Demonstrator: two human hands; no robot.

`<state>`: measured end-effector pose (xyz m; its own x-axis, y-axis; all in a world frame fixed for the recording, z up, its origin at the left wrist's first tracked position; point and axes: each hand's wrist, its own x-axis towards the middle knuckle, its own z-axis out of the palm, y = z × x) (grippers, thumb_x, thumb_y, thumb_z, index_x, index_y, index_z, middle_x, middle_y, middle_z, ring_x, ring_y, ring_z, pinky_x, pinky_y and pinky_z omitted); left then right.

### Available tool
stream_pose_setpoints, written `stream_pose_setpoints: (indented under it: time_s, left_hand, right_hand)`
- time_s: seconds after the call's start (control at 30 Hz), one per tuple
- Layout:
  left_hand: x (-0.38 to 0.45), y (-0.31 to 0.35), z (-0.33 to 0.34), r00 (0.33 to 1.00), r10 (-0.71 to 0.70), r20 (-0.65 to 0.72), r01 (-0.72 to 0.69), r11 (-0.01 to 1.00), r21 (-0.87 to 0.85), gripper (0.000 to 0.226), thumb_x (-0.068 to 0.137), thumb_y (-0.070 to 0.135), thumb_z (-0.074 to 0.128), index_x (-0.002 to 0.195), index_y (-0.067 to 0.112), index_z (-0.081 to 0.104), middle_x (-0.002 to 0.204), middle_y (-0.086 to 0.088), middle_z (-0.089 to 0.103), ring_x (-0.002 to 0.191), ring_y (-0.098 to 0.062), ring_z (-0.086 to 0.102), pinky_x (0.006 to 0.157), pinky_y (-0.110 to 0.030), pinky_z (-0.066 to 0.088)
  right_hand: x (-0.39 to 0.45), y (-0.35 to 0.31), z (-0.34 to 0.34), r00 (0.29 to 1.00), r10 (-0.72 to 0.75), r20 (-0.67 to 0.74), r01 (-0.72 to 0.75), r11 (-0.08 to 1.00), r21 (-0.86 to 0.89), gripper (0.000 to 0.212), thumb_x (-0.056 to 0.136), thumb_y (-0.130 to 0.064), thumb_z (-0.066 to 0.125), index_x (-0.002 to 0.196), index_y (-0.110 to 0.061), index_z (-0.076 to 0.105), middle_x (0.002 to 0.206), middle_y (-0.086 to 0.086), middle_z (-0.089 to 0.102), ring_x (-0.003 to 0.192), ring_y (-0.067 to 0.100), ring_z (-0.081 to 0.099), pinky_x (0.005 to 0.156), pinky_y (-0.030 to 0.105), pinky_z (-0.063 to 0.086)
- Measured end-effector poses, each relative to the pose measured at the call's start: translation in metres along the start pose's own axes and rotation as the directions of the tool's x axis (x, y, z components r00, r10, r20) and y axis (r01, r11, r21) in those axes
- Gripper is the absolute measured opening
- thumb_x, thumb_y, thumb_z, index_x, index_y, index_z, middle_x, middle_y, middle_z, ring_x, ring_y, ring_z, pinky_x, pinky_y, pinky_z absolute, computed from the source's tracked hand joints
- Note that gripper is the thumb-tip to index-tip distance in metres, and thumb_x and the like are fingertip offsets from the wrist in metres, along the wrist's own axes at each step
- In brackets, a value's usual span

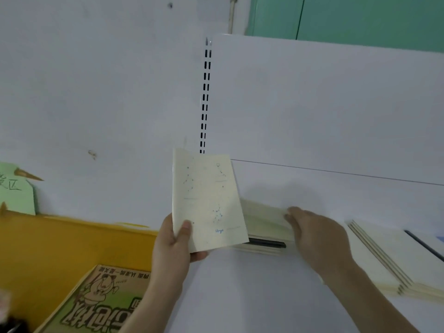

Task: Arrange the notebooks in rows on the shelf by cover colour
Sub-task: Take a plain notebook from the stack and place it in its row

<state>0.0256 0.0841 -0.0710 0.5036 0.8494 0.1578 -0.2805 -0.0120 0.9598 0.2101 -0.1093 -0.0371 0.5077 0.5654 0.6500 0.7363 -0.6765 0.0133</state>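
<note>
Here the left hand (174,239) is pinching a cream notebook (207,200) by its lower left corner, thumb on the cover, holding it upright above the white shelf (240,296). Just right of it, the right hand (314,234) is resting on a low stack of notebooks (264,227) lying on the shelf, fingers curled over its far edge. Further right of that hand, a second stack (389,258) is lying flat. Left of the left hand, an orange tray (48,239) is holding a green booklet (101,301).
</note>
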Motion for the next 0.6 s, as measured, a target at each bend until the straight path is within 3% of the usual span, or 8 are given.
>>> stream_pose_setpoints:
  time_s: [0.13, 0.23, 0.3, 0.37, 0.43, 0.47, 0.53, 0.6]
  left_hand:
    - [0.002, 0.003, 0.003, 1.000, 0.011, -0.025, -0.011, 1.000, -0.003, 0.022, 0.102, 0.018, 0.050, 0.123, 0.023, 0.055, 0.106, -0.002, 0.065, 0.090, -0.022, 0.065, 0.056, -0.032, 0.059]
    - [0.001, 0.003, 0.007, 1.000, 0.001, -0.026, -0.001, 1.000, -0.015, 0.022, 0.103, 0.017, 0.048, 0.123, 0.023, 0.055, 0.104, -0.002, 0.064, 0.086, -0.021, 0.065, 0.055, -0.031, 0.059]
    - [-0.001, 0.002, 0.012, 1.000, -0.006, 0.003, 0.006, 1.000, -0.019, 0.021, 0.103, 0.017, 0.048, 0.122, 0.022, 0.056, 0.106, -0.003, 0.065, 0.090, -0.022, 0.065, 0.057, -0.033, 0.059]
    - [-0.004, 0.001, 0.018, 0.999, -0.001, 0.046, 0.002, 1.000, -0.018, 0.020, 0.103, 0.017, 0.048, 0.120, 0.024, 0.057, 0.107, -0.002, 0.066, 0.095, -0.022, 0.065, 0.060, -0.035, 0.060]
    - [-0.009, 0.002, 0.024, 0.995, 0.014, 0.095, -0.012, 1.000, -0.027, 0.019, 0.103, 0.019, 0.048, 0.116, 0.028, 0.058, 0.102, 0.006, 0.068, 0.094, -0.016, 0.066, 0.066, -0.037, 0.061]
    - [-0.012, 0.004, 0.027, 0.992, 0.020, 0.127, -0.015, 0.999, -0.041, 0.019, 0.104, 0.020, 0.047, 0.114, 0.031, 0.058, 0.098, 0.011, 0.070, 0.091, -0.012, 0.068, 0.070, -0.038, 0.061]
    - [-0.019, 0.006, 0.032, 0.982, 0.009, 0.187, 0.006, 0.997, -0.080, 0.020, 0.104, 0.021, 0.045, 0.111, 0.034, 0.058, 0.094, 0.017, 0.072, 0.085, -0.004, 0.069, 0.075, -0.037, 0.060]
    - [-0.024, 0.004, 0.036, 0.976, -0.030, 0.216, 0.059, 0.990, -0.128, 0.020, 0.104, 0.023, 0.045, 0.115, 0.032, 0.059, 0.097, 0.015, 0.072, 0.088, -0.006, 0.069, 0.075, -0.037, 0.060]
  right_hand:
    - [0.004, 0.007, -0.027, 0.977, 0.134, -0.164, -0.112, 0.985, 0.133, 0.027, 0.098, -0.031, 0.044, 0.109, -0.018, 0.065, 0.069, 0.000, 0.067, 0.057, 0.026, 0.062, 0.050, 0.031, 0.045]
    - [0.001, 0.003, -0.049, 0.942, 0.271, -0.199, -0.175, 0.900, 0.399, 0.025, 0.099, -0.034, 0.044, 0.098, -0.020, 0.065, 0.065, -0.002, 0.062, 0.056, 0.016, 0.056, 0.050, 0.030, 0.041]
    - [-0.004, -0.005, -0.057, 0.906, 0.402, -0.134, -0.239, 0.746, 0.622, 0.023, 0.099, -0.036, 0.047, 0.088, -0.025, 0.064, 0.070, 0.000, 0.064, 0.064, 0.015, 0.057, 0.058, 0.031, 0.044]
    - [-0.009, -0.016, -0.057, 0.862, 0.506, 0.023, -0.314, 0.498, 0.808, 0.021, 0.098, -0.031, 0.052, 0.083, -0.027, 0.067, 0.077, -0.005, 0.069, 0.069, 0.009, 0.061, 0.066, 0.034, 0.050]
    - [-0.014, -0.027, -0.048, 0.823, 0.535, 0.188, -0.386, 0.284, 0.878, 0.020, 0.096, -0.029, 0.055, 0.085, -0.025, 0.070, 0.081, -0.006, 0.072, 0.075, 0.012, 0.065, 0.072, 0.039, 0.053]
    - [-0.018, -0.032, -0.041, 0.819, 0.532, 0.215, -0.408, 0.278, 0.869, 0.021, 0.096, -0.030, 0.054, 0.085, -0.020, 0.069, 0.080, 0.001, 0.071, 0.075, 0.018, 0.065, 0.071, 0.039, 0.052]
    - [-0.027, -0.037, -0.024, 0.832, 0.525, 0.180, -0.440, 0.425, 0.791, 0.031, 0.097, -0.034, 0.050, 0.082, -0.011, 0.064, 0.078, 0.011, 0.067, 0.072, 0.027, 0.062, 0.066, 0.037, 0.048]
    - [-0.037, -0.042, -0.014, 0.829, 0.537, 0.157, -0.464, 0.503, 0.730, 0.035, 0.098, -0.037, 0.045, 0.085, -0.011, 0.064, 0.075, 0.003, 0.067, 0.074, 0.021, 0.061, 0.068, 0.038, 0.049]
